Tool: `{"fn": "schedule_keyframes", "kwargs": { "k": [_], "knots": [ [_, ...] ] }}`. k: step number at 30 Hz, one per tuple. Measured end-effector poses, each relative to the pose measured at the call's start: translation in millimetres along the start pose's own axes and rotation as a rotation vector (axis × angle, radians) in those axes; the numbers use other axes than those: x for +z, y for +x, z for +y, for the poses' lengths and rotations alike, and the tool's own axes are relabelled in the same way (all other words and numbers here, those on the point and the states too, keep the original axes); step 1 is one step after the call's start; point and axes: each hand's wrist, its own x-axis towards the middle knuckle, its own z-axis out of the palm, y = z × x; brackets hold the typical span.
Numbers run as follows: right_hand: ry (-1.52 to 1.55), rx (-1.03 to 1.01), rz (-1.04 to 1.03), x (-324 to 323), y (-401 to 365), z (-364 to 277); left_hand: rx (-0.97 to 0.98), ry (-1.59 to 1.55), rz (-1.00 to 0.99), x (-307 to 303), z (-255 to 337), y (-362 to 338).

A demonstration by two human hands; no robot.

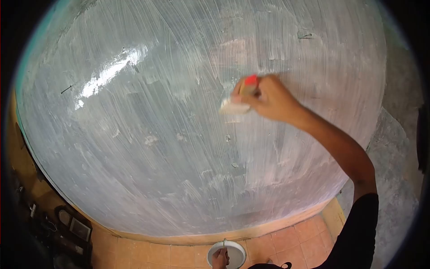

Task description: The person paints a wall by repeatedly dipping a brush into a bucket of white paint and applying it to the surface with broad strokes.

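Observation:
My right hand (273, 101) is closed around a paintbrush (236, 107), up against the wall in the middle of the view. The handle has a red end, and the pale bristles are smeared by motion. Streaky whitish paint covers the grey-blue wall (170, 121). At the bottom edge my left hand (220, 258) grips a round white bucket (242, 252) near its handle. The bucket appears to hold a pale grey-white liquid, partly hidden by that hand.
Nails (67, 89) stick out of the wall at the left and upper right. Orange floor tiles (156, 247) run along its base. Dark furniture (71, 224) stands at the lower left. A rough grey surface (389, 148) lies beyond the wall's right edge.

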Motion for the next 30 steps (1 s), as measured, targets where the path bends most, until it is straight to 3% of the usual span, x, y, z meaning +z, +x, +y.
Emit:
{"fn": "schedule_keyframes", "kwargs": {
  "k": [2, 5, 7, 10, 11, 15, 18, 20, 30],
  "knots": [
    [-0.018, -0.152, 0.101, -17, 27, 4, 0.329, 0.140, 0.157, 1, -18, 11],
    [-0.088, -0.237, 0.205, -45, 60, -9, 0.269, 0.012, 0.149, 1, 0, -3],
    [-0.154, -0.356, 0.390, -58, 73, -26, 0.311, 0.044, 0.140, -5, -5, 2],
    [0.005, -0.427, 0.383, -65, 78, -36, 0.331, 0.078, 0.131, -10, -1, 0],
    [-0.463, -0.680, 0.501, -66, 76, -31, 0.310, 0.075, 0.129, -10, 0, -1],
    [-0.559, -0.542, 0.479, -11, 33, -19, 0.303, 0.092, 0.167, -22, -21, 9],
    [-0.635, -0.551, 0.414, 30, -15, -11, 0.286, -0.004, 0.145, -19, 11, -15],
    [-0.616, -0.489, 0.388, 62, -54, 0, -0.092, -0.181, 0.027, -15, 52, -39],
    [-0.516, -0.323, 0.197, 146, -197, 20, -0.093, -0.150, 0.033, -22, 57, -45]
  ]
}}
